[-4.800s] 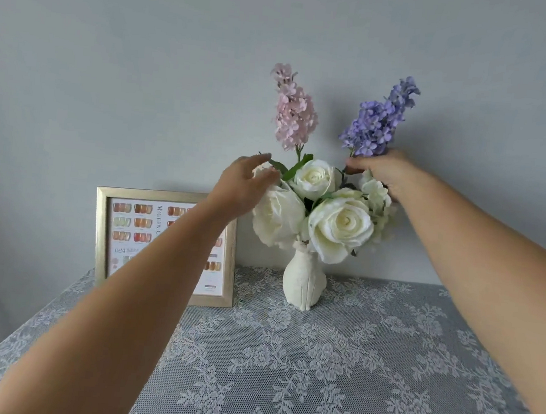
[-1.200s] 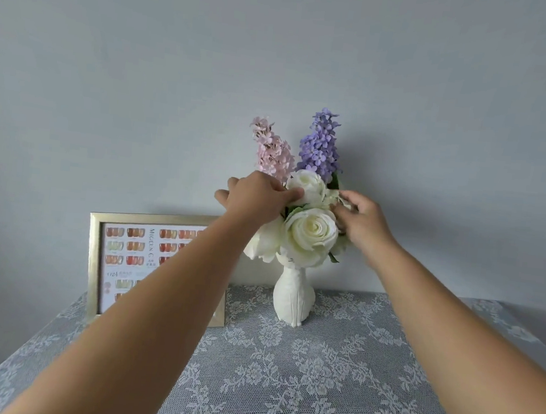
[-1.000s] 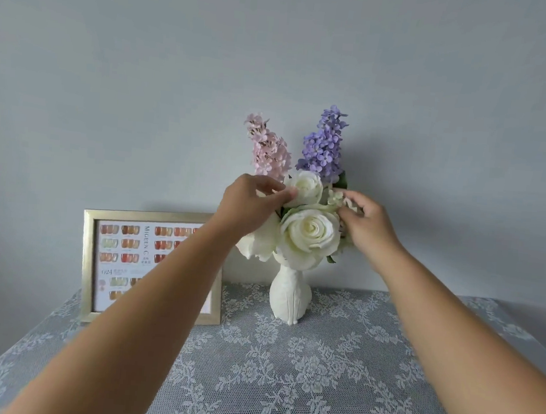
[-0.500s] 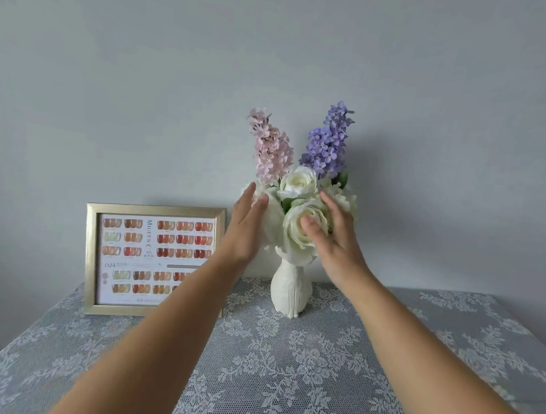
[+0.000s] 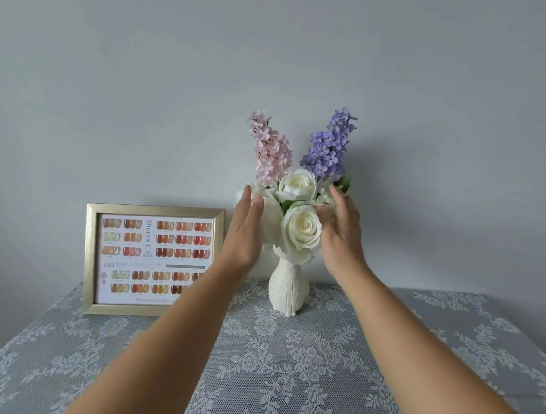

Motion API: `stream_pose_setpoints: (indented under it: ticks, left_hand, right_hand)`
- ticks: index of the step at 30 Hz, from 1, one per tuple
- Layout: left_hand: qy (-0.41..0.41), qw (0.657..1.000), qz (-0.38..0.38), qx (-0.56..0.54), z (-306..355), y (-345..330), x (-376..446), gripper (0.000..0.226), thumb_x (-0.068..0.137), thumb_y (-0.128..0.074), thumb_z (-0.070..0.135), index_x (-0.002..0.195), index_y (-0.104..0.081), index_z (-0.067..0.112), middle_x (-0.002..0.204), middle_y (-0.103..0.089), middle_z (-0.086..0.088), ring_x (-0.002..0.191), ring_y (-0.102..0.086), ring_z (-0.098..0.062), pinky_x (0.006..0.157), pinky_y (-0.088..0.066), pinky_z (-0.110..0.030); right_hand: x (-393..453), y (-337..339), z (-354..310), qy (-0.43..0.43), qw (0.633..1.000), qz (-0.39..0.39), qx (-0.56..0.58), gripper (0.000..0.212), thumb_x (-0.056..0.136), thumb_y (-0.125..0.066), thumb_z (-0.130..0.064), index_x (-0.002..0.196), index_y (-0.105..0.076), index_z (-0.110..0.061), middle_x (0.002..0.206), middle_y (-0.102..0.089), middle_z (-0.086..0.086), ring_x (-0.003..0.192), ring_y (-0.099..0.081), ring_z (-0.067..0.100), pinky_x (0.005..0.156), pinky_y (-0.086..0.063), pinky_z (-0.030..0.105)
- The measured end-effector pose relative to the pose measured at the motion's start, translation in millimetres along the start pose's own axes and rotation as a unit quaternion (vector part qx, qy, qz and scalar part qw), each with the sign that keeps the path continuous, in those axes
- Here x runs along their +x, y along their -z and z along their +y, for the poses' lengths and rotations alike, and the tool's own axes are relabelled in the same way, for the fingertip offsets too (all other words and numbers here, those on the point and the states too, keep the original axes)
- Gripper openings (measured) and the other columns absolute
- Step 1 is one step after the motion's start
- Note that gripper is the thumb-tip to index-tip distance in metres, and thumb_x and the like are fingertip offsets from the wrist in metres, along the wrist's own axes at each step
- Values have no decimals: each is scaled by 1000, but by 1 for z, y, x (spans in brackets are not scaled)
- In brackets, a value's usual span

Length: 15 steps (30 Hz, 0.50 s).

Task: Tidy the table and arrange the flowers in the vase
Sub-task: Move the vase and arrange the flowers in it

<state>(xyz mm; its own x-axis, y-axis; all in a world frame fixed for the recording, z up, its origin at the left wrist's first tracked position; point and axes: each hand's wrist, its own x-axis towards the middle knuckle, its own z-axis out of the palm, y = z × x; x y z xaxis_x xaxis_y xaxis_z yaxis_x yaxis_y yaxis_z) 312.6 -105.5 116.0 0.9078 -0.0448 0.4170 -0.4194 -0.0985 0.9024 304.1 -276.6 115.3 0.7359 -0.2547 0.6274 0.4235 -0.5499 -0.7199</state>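
Now both my arms stretch out over the lace tablecloth (image 5: 300, 367), and my hands are flat and loose, fingers straight and holding nothing. Half a second ago my right hand (image 5: 341, 236) lay across the front white rose (image 5: 302, 229); it has since slid off to that rose's right side, fingertips up by the small pale blossoms. My left hand (image 5: 243, 234) has barely shifted and stands just left of the bunch, its fingertips level with the left rose (image 5: 272, 220), which it partly hides; I cannot tell whether it touches. A second back both hands were pinching at the blooms; that grip is gone.

Between my palms the white vase (image 5: 287, 287) stands upright on the cloth, flowers in it. Beyond my fingertips rise the upper rose (image 5: 298, 184), the pink flower spike (image 5: 271, 154) and the purple flower spike (image 5: 330, 145).

Left of my left hand leans the gold picture frame (image 5: 151, 260), its colour chart printed "024" and, sideways, something like "Migeen C".
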Motion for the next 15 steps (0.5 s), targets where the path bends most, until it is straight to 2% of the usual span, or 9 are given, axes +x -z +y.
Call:
stream_pose_setpoints:
  ticks: [2, 7, 10, 12, 15]
  left_hand:
    - [-6, 1000, -2, 7, -1, 1, -2, 69, 95, -29, 62, 155, -13, 32, 163, -15, 5, 148, -15, -15, 120, -18, -47]
    - [-21, 998, 23, 59, -11, 15, -19, 70, 94, -26, 64, 155, -14, 30, 163, -15, 8, 148, -13, -9, 121, -15, -45]
    - [-64, 992, 19, 108, -22, 16, -42, 68, 96, -23, 63, 155, -15, 29, 163, -13, 12, 148, -7, -1, 122, -11, -43]
    - [-84, 991, 20, 106, -28, 20, -59, 65, 97, -24, 62, 154, -15, 33, 162, -12, 16, 147, -6, 2, 122, -11, -42]
    - [-77, 987, 13, 137, -42, 31, -89, 67, 95, -24, 67, 154, -10, 38, 161, -10, 21, 146, -6, 7, 122, -13, -39]
  right_hand:
    - [-2, 1, 2, -1, 1000, 4, 0, 47, 98, -42, -37, 144, -34, -31, 154, -25, 11, 141, -25, 25, 111, -25, 45]
    - [-20, 21, 12, 11, 999, 35, 30, 46, 100, -39, -35, 145, -31, -29, 156, -20, 6, 143, -17, 13, 110, -20, 29]
    - [-47, 34, 19, 6, 997, 63, 51, 45, 100, -42, -28, 144, -32, -29, 153, -25, 5, 142, -22, 14, 114, -23, 38]
    - [-66, 48, 20, 7, 994, 85, 68, 42, 98, -43, -27, 139, -34, -35, 151, -29, 1, 140, -27, 15, 113, -27, 45]
    - [-90, 77, 12, 25, 991, 104, 86, 42, 91, -44, -37, 132, -39, -41, 145, -36, -8, 132, -38, 8, 108, -34, 40]
